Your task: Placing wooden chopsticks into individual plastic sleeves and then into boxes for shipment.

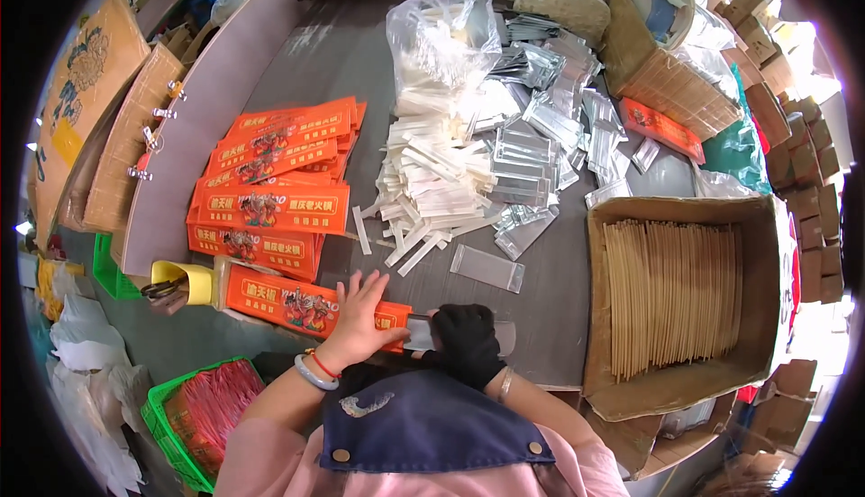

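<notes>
An orange-red printed sleeve (284, 303), left of lower centre, lies partly hidden under the left hand (363, 321), fingers splayed. The black-gloved right hand (466, 339) covers a transparent packet's (506, 337) middle; I cannot tell whether its fingers grip.

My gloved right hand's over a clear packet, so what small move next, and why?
Perhaps ease the clear packet leftward with your right hand: its left end appears to meet the right end of the orange wrapper, and your left hand lies spread on that wrapper, which should steady it.
</notes>
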The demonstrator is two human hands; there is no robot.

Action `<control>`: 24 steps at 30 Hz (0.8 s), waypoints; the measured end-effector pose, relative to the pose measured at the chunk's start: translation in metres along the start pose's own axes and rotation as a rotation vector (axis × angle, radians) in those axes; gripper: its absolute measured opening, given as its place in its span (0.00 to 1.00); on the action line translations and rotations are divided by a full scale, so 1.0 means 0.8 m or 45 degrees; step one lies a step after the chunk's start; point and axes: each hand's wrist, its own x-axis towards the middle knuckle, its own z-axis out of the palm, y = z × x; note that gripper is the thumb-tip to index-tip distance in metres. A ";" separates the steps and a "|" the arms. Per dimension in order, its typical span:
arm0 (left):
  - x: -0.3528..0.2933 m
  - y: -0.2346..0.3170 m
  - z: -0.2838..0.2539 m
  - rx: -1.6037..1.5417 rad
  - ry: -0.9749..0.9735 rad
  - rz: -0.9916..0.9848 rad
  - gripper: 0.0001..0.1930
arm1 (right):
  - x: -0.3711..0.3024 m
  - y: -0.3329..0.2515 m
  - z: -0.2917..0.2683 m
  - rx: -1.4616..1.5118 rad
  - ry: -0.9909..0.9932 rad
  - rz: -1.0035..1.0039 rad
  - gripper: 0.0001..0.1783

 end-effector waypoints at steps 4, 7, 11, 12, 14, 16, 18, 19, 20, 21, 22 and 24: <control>0.061 0.018 -0.002 -0.078 0.022 0.043 0.25 | -0.023 0.044 -0.021 0.032 0.242 -0.029 0.34; 0.096 0.008 0.024 0.176 0.269 0.145 0.10 | -0.084 0.108 -0.070 -0.158 0.629 0.640 0.22; 0.111 0.020 0.023 0.235 0.176 0.206 0.06 | -0.159 0.171 -0.115 -0.751 0.254 1.352 0.17; 0.115 0.029 0.024 0.168 0.180 0.272 0.06 | -0.154 0.160 -0.126 -0.719 0.112 1.450 0.16; 0.127 0.057 0.039 0.157 0.070 0.294 0.05 | -0.160 0.168 -0.114 -0.823 0.067 1.420 0.15; 0.139 0.078 0.062 0.250 0.220 0.498 0.08 | -0.165 0.176 -0.101 -0.924 0.022 1.373 0.14; 0.148 0.087 0.065 0.262 0.195 0.505 0.11 | -0.166 0.180 -0.094 -0.855 0.105 1.348 0.12; 0.149 0.083 0.066 0.232 0.143 0.489 0.11 | -0.164 0.176 -0.094 -0.851 0.105 1.350 0.12; 0.150 0.081 0.066 0.202 0.090 0.471 0.12 | -0.162 0.170 -0.097 -0.817 0.103 1.373 0.11; 0.152 0.080 0.066 0.207 0.088 0.469 0.12 | -0.161 0.167 -0.097 -0.783 0.099 1.395 0.12; 0.154 0.081 0.065 0.209 0.000 0.438 0.12 | -0.165 0.170 -0.094 -0.781 0.097 1.401 0.12; 0.150 0.082 0.058 0.213 -0.094 0.404 0.13 | -0.177 0.180 -0.083 -0.063 0.959 1.424 0.14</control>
